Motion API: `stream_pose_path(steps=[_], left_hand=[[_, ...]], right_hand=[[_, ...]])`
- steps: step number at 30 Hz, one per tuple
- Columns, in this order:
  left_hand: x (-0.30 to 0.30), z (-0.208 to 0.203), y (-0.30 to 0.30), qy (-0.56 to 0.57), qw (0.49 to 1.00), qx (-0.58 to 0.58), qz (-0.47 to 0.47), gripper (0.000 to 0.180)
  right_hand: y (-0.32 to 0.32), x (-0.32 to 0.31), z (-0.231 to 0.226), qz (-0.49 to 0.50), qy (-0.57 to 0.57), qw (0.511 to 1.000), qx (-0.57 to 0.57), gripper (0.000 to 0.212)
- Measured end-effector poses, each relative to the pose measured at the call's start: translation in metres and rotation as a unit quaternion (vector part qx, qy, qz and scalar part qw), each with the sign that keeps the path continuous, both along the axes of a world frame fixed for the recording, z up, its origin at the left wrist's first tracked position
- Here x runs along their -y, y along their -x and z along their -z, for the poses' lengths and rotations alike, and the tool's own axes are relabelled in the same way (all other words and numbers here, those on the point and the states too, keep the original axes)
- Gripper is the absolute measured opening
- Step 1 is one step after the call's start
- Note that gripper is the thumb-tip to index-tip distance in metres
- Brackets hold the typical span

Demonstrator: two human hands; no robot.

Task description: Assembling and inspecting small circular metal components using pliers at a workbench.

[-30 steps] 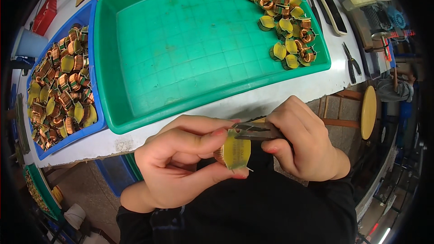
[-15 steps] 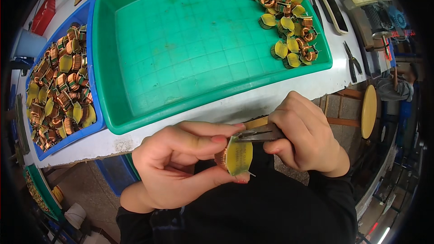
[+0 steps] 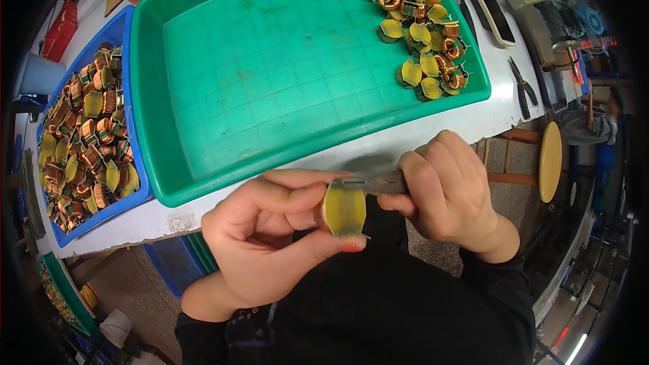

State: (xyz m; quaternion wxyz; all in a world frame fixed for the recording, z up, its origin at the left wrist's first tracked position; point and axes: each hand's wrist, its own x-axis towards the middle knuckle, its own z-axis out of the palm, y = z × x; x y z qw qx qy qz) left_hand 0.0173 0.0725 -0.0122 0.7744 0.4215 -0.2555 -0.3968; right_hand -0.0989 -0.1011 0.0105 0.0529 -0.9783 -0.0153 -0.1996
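- 1 coil [image 3: 346,211], copper-wound, yellow plate facing up twd camera: in L hand, before the torso, just off the table's near edge.
- 1 tool, plier type [image 3: 380,182], dark, narrow: tips at coil's top edge; blur there, can't tell if they grip a lead or how far they're parted.
- Step in hand (judged): tool work on coil's upper edge, prob. at a lead.
- Next move calls for (judged): coil kept steady, tips kept sq. to the edge, L fingers clear of the bite.
- L hand [image 3: 260,233]: holding coil; thumb at its lower edge, fingers at upper L; forearm in from lower L.
- R hand [image 3: 449,192]: closed round tool handles, knuckles up, thumb underneath, tool pointing L; forearm in from lower R.
- 1 green tray [image 3: 223,182], beyond hands: more coils [image 3: 412,10] grouped at R end.
- 1 blue bin [image 3: 137,162], L of tray: heaped w/ like coils.
- 1 spare pliers [image 3: 522,90] + 1 phone [image 3: 490,10]: on white table [image 3: 500,78], R of tray.
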Motion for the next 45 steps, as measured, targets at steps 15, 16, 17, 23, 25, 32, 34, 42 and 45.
stream_pose_path(steps=[15,16,17,23,25,32,34,42,45], left_hand=[[0.004,-0.007,-0.007,0.030,0.970,-0.227,0.085,0.042],[0.005,-0.009,-0.006,-0.005,0.973,-0.211,0.089,0.047],[0.006,-0.011,-0.006,-0.040,0.976,-0.195,0.092,0.055],[0.004,-0.003,-0.008,0.050,0.934,-0.324,0.143,0.045],[0.003,-0.001,-0.010,0.049,0.934,-0.322,0.149,0.045],[0.003,0.002,-0.014,0.040,0.939,-0.288,0.181,0.044],[0.003,0.002,-0.014,0.038,0.941,-0.280,0.185,0.044],[0.005,0.006,-0.009,0.049,0.961,-0.232,0.144,0.048],[0.008,0.006,-0.004,0.045,0.980,-0.159,0.109,0.049]], right_hand=[[0.002,0.007,-0.012,0.013,-0.186,0.980,-0.061,0.027],[0.002,0.007,-0.010,0.004,-0.181,0.982,-0.057,0.027],[0.001,0.007,-0.009,-0.006,-0.176,0.983,-0.053,0.027],[-0.003,0.004,-0.005,-0.037,-0.173,0.983,-0.049,0.028],[-0.004,0.003,-0.005,-0.042,-0.175,0.983,-0.044,0.028],[-0.008,0.000,-0.006,-0.065,-0.168,0.983,-0.029,0.034],[-0.008,0.000,-0.007,-0.067,-0.164,0.984,-0.028,0.036],[-0.010,0.001,-0.006,-0.055,-0.117,0.991,-0.041,0.031],[-0.010,0.002,-0.004,-0.049,-0.116,0.991,-0.043,0.030]])
